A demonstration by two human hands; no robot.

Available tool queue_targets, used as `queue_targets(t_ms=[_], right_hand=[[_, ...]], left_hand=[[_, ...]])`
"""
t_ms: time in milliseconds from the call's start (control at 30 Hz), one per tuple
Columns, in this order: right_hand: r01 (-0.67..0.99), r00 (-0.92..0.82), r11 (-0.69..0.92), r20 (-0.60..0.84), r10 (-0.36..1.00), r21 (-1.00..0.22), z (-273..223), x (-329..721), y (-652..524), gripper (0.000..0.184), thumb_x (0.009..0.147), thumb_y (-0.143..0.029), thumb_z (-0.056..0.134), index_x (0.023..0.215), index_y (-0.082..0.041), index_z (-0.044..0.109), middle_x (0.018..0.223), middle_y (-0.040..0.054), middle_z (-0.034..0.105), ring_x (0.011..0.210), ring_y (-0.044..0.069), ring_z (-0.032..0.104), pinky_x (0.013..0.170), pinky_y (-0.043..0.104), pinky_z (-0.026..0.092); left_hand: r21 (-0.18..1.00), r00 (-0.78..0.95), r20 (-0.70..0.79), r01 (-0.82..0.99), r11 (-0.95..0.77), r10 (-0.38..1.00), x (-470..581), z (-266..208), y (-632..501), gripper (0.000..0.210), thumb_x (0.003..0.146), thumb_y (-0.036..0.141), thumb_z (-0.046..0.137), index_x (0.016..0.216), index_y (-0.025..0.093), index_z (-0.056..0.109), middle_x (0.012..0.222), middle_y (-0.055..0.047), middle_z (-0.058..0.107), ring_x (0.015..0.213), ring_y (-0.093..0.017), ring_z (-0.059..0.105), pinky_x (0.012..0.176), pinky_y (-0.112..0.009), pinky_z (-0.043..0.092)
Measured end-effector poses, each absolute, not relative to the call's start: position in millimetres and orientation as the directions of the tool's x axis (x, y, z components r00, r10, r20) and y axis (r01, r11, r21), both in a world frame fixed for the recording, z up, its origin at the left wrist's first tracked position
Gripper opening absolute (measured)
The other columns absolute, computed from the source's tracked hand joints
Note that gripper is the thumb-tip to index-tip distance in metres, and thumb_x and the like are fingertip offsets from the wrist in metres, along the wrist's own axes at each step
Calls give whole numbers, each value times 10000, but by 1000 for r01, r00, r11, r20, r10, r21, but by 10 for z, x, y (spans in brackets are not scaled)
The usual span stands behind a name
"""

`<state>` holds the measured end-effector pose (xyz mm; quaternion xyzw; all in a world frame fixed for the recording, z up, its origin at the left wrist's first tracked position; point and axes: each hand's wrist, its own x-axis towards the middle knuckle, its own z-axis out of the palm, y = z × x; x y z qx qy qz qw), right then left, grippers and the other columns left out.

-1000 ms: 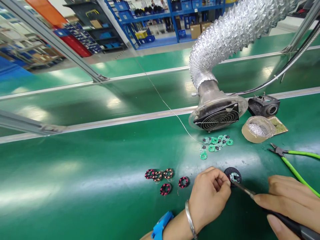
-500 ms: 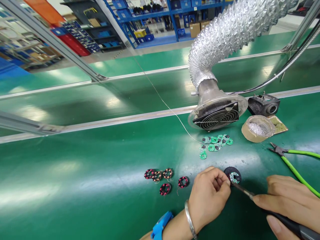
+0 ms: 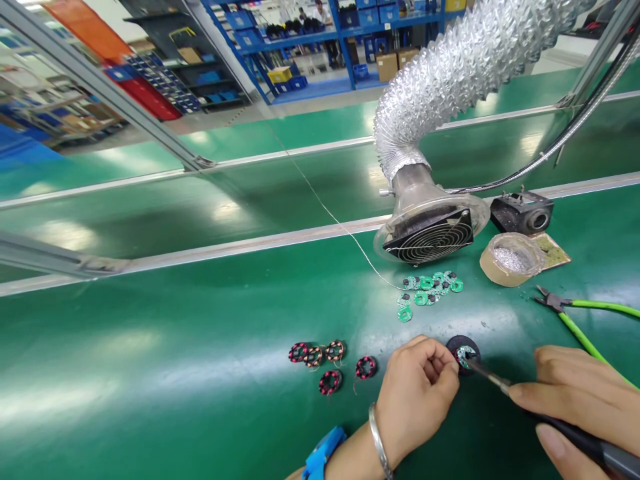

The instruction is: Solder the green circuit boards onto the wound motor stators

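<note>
My right hand (image 3: 585, 400) is closed around the dark handle of a soldering iron (image 3: 493, 379), whose tip is at a small round circuit board (image 3: 463, 353). That board lies on a black round pad (image 3: 457, 343) on the green bench. My left hand (image 3: 423, 380) pinches thumb and fingers together at the board's left edge; whatever is between the fingertips is hidden. Left of this hand lies a red-and-black wound coil ring (image 3: 366, 367), with several more coil rings (image 3: 314, 356) beyond it. Loose green circuit boards (image 3: 425, 298) are grouped farther back.
A fume extractor with a fan grille (image 3: 433, 239) hangs behind the boards on a silver duct (image 3: 415, 100). A tub of shiny bits (image 3: 511, 263), a black metal block (image 3: 523, 212) and green-handled cutters (image 3: 555, 301) stand at right. Thin solder wire (image 3: 357, 241) runs across.
The iron's tip has shifted from the board's lower left edge toward its middle and right side. My left hand keeps its pinch in nearly the same place. The view has tilted slightly.
</note>
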<state>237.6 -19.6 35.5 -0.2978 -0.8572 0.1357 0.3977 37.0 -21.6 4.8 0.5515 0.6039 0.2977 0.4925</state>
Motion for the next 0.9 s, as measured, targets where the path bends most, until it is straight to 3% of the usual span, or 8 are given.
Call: queue_targets(t_ms=[167,467,900], right_hand=[[488,-522,723,500,691,-489,433,2310,-243,225,905,-109,415,1021,-197,586,741,42,666,685,197,671,573,324,488],[486,-549,742,500,670,-461,442,2346,-246,204,901,-127,422,997,-207,582,708,37,653,682,205,673,539,321,494],[398,-531,810,611,586,-431,352,2406,-143,209,885,-171,451,985,-192,634,667,32,630,625,199,655,497,322,477]], left_hand=[[902,94,-262,378,209,961,363,40,-216,123,734,128,531,648,139,617,609,15,516,500,-78,434,477,-185,354],[893,93,-262,400,205,961,362,40,-222,127,725,116,529,646,142,624,610,14,525,504,-80,441,488,-189,359],[892,94,-267,401,209,959,362,45,-202,132,729,115,530,634,146,616,600,18,512,496,-79,432,473,-187,351]])
